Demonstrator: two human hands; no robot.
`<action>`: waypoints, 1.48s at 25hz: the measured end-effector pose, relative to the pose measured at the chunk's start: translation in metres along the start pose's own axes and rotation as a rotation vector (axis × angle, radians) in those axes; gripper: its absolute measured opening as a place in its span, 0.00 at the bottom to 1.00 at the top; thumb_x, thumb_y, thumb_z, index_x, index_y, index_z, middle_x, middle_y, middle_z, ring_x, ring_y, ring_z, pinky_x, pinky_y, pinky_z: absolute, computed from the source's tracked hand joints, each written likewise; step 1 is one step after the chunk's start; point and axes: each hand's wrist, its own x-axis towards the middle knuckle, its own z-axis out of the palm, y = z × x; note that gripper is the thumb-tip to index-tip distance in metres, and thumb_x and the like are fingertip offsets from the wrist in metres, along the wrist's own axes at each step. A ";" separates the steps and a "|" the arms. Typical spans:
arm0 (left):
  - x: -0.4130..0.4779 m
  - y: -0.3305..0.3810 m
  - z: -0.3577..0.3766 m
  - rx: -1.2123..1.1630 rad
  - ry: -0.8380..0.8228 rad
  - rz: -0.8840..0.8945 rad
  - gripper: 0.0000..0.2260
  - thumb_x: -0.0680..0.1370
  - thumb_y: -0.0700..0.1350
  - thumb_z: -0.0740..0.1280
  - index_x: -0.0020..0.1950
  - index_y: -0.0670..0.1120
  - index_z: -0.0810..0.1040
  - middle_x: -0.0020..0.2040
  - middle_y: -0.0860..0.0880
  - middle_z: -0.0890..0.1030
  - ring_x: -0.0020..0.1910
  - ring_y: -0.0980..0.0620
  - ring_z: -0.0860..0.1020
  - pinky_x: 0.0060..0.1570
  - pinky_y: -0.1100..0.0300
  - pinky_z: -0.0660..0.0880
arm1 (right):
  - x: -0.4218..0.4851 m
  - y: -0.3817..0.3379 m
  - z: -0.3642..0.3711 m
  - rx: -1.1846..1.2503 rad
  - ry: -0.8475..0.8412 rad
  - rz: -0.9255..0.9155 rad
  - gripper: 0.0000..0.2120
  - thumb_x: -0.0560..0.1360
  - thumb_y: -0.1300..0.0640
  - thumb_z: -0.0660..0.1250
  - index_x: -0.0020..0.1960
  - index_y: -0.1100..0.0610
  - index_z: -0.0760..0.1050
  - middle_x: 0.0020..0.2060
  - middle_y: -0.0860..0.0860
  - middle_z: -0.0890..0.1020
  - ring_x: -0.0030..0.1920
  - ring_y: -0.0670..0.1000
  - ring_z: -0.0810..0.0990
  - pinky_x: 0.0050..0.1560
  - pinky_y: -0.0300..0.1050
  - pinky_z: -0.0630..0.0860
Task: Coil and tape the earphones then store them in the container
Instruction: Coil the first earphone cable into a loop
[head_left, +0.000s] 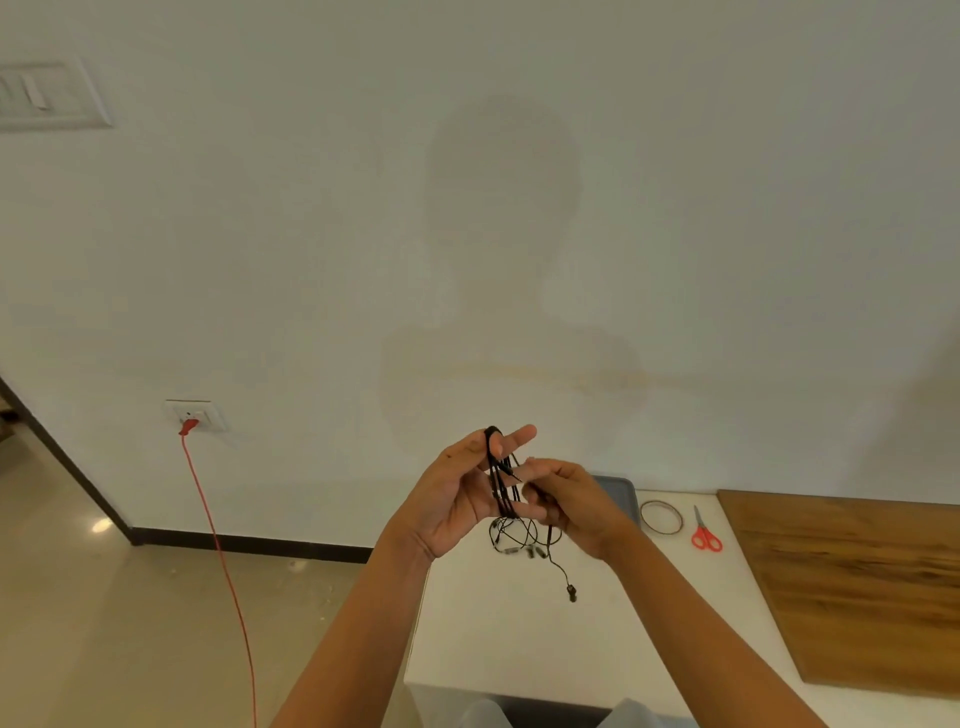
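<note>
1. Black earphones (501, 488) are looping around the spread, mostly straight fingers of the left hand (462, 499), which is carrying the turns in the air above the near end of the white surface (519, 654)
2. Just beside those loops, the right hand (569, 506) is pinching the cord between curled fingers, seemingly feeding it onto the left
3. Coiling looks like the step in hand and is not yet done: a loose tail is hanging below both hands, ending in a small dark piece. The next move is probably calling for winding in that slack under light tension, so the turns are not slipping off the fingertips
4. Farther right, a tape roll (661, 517) and red scissors (705, 535) are lying on the surface, apart from both hands
5. The right hand is hiding most of the grey container (621, 493), so its inside is not showing; the number of turns and the small blurred bits dangling under the hands are hard to make out
</note>
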 end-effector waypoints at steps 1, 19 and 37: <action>0.002 -0.002 -0.003 -0.053 -0.008 0.010 0.11 0.74 0.49 0.72 0.41 0.43 0.77 0.68 0.41 0.74 0.65 0.30 0.72 0.51 0.26 0.71 | -0.003 0.007 0.002 -0.007 -0.023 0.025 0.10 0.78 0.55 0.64 0.42 0.54 0.82 0.28 0.48 0.75 0.26 0.45 0.65 0.28 0.36 0.64; 0.007 -0.015 -0.032 0.825 0.192 -0.114 0.15 0.83 0.49 0.58 0.46 0.45 0.81 0.61 0.55 0.81 0.62 0.66 0.74 0.58 0.64 0.69 | -0.073 -0.002 0.006 -0.521 0.057 0.129 0.10 0.80 0.56 0.60 0.48 0.56 0.80 0.37 0.51 0.86 0.25 0.43 0.75 0.31 0.33 0.72; -0.013 -0.016 -0.028 0.471 -0.083 -0.335 0.15 0.81 0.47 0.59 0.37 0.47 0.78 0.57 0.43 0.83 0.63 0.41 0.76 0.54 0.45 0.72 | -0.008 -0.035 -0.042 -0.724 0.009 -0.233 0.03 0.76 0.56 0.68 0.45 0.54 0.79 0.39 0.49 0.83 0.40 0.46 0.81 0.47 0.43 0.79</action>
